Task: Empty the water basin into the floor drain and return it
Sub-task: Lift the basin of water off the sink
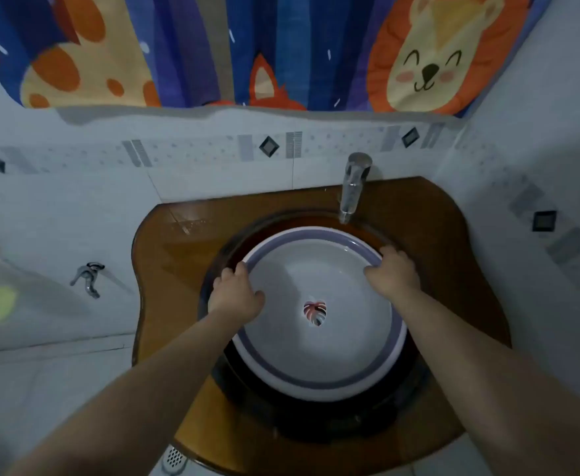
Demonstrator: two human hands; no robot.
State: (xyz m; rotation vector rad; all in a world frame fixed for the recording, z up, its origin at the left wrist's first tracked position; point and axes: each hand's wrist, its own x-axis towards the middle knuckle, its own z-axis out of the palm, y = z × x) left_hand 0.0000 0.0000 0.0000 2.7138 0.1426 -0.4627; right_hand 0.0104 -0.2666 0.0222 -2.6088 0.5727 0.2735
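Looking down from the left: a small metal wall tap sticks out of the white tiles, well apart from the counter. Low on the floor, just beside the counter's near edge, a round white drain grate shows. My left hand is closed over the left rim of the basin, fingers curled outside, thumb lying inside. Basin is white with a purple band round the rim and a leaf mark at the bottom; it sits in the dark round sink set into the glossy brown counter. Whether it rests there or is lifted, I cannot tell. My right hand grips the far right rim the same way. Chrome tap stands behind the basin, spout over its far edge. Cartoon-animal curtain hangs above.
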